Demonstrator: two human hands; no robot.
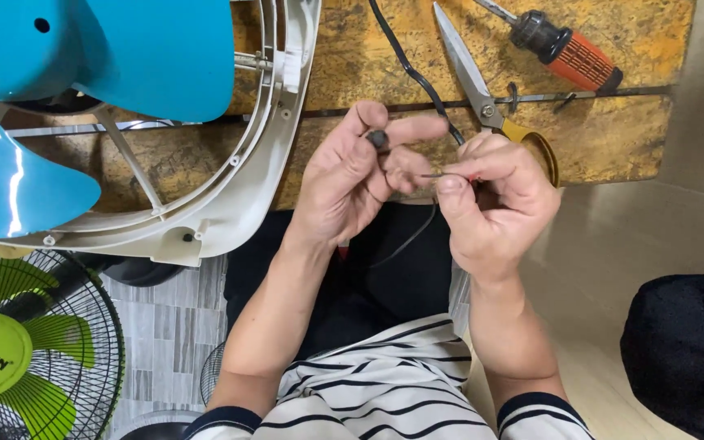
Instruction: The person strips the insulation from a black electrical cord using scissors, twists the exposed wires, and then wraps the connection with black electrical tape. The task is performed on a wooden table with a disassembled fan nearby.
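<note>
Hands raised together, left hand (352, 175) pinching black cable (407, 65), right hand (495, 195) pinching wire end (433, 174)

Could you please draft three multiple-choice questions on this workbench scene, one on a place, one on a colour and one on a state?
1. Where do the scissors lie?
A. On the wooden board beyond the hands
B. On the floor
C. In the person's lap

2. What colour are the blades of the fan on the board?
A. Red
B. Blue
C. White

3. What is the right hand doing?
A. Resting flat and open
B. Gripping the screwdriver
C. Pinching a thin wire end

Answers: 1 A, they rest on the board beside the screwdriver. 2 B, the blades are bright blue. 3 C, its thumb and forefinger close on the wire, while the left hand pinches a small dark piece.
</note>
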